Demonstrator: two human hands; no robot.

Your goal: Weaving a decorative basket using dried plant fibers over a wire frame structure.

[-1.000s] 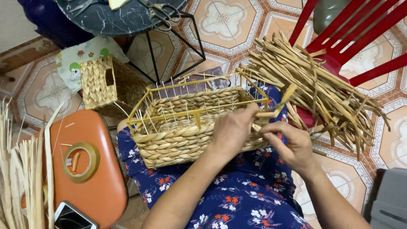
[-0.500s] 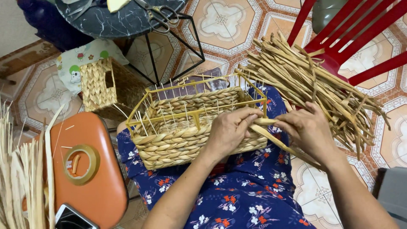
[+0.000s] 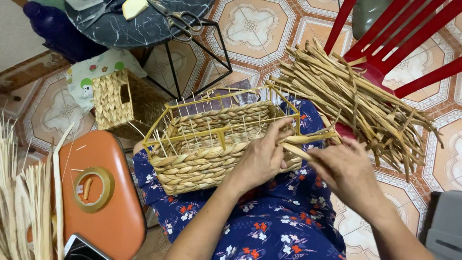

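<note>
Gripping 1 half-woven basket (image 3: 211, 154) w/ left hand (image 3: 262, 156), right hand (image 3: 344, 168) pinching 1 strand (image 3: 296, 150); 2 baskets total.

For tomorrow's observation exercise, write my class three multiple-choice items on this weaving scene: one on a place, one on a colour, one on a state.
1. Where does the half-woven basket rest?
A. on the person's lap
B. on the round table
C. on the floor tiles

2. What colour is the stool bearing the tape roll?
A. green
B. orange
C. white

3. How far is the basket woven?
A. finished to the rim
B. bare frame only
C. lower part woven, yellow frame bare above

Answers:
1 A, it sits on the floral cloth over the knees.
2 B, its seat is plainly orange.
3 C, braided rows end below the frame's top, where the left hand and right hand work a strand.
</note>
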